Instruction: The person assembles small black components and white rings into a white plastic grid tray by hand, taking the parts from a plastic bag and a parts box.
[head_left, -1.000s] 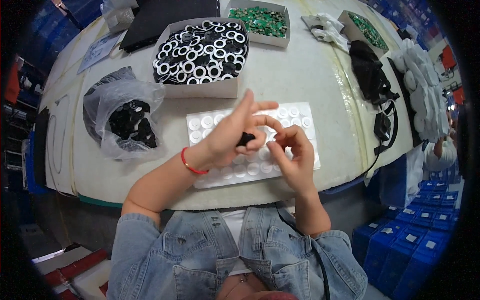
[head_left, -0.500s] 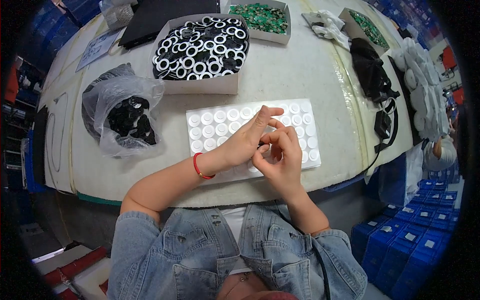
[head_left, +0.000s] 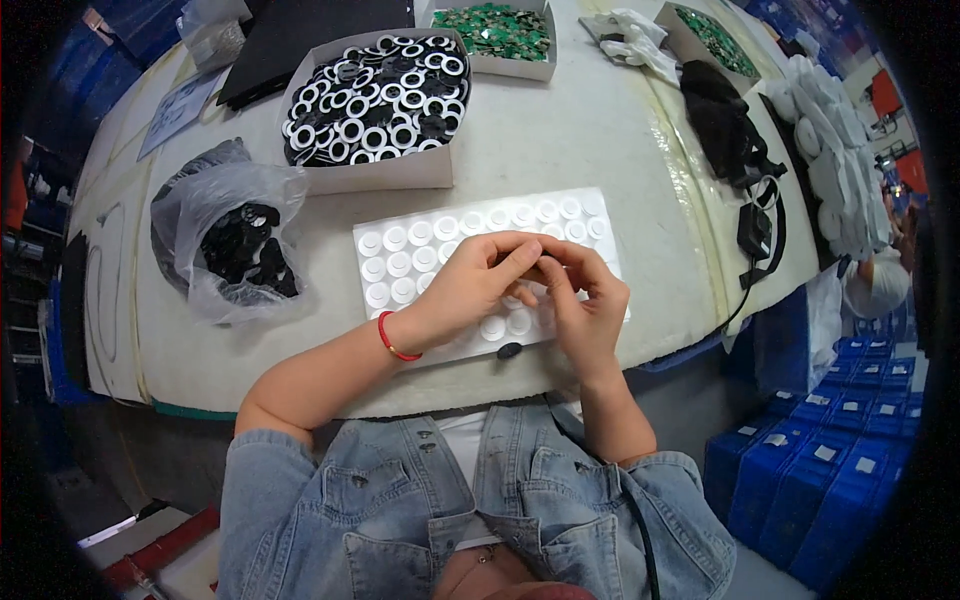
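My left hand (head_left: 485, 278), with a red bracelet at its wrist, and my right hand (head_left: 592, 300) meet above a white tray (head_left: 362, 312). The tray carries rows of round white pieces (head_left: 397, 264). Thumbs and fingertips of both hands pinch together at one spot. A small dark bit shows between them, mostly covered by the fingers, and its kind cannot be made out. Just below the hands, by the tray's front edge, lies a small black oval piece (head_left: 510, 350). My fingers hide the tray's middle.
Behind the tray stands a box (head_left: 400, 175) of black-and-white rings. To the left sits a clear plastic bag (head_left: 180, 235) with black discs. Boxes of green circuit boards (head_left: 495, 35) stand farther back. A black pouch (head_left: 722, 125) and cable lie right; blue crates (head_left: 800, 455) stand below.
My left fingers, stretched out before, have curled in to meet my right fingertips. The black oval piece now shows by the tray's front edge. The whole view has shifted slightly.
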